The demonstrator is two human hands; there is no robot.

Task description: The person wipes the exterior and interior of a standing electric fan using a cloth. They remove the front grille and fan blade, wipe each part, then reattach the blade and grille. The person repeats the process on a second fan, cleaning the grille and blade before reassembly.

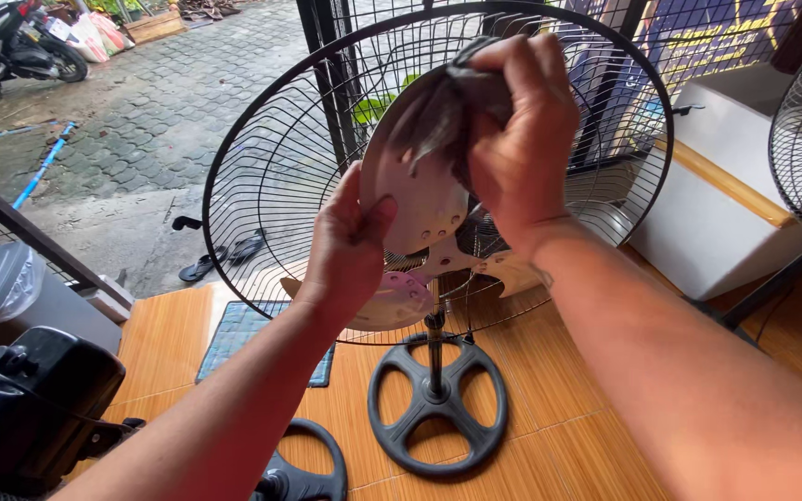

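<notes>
Gripping a smooth curved metal fan blade (415, 190), the left hand (350, 246) steadies it while the right hand (522, 139) clutches a dark rag (475, 79).

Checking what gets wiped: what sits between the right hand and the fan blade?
In the head view, a dark cloth is pressed between the right hand and the pale fan blade; the left hand steadies the blade's edge.

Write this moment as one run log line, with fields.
left hand: grips fan blade edge | right hand: presses dark cloth on blade | behind: wire guard, round base
</notes>
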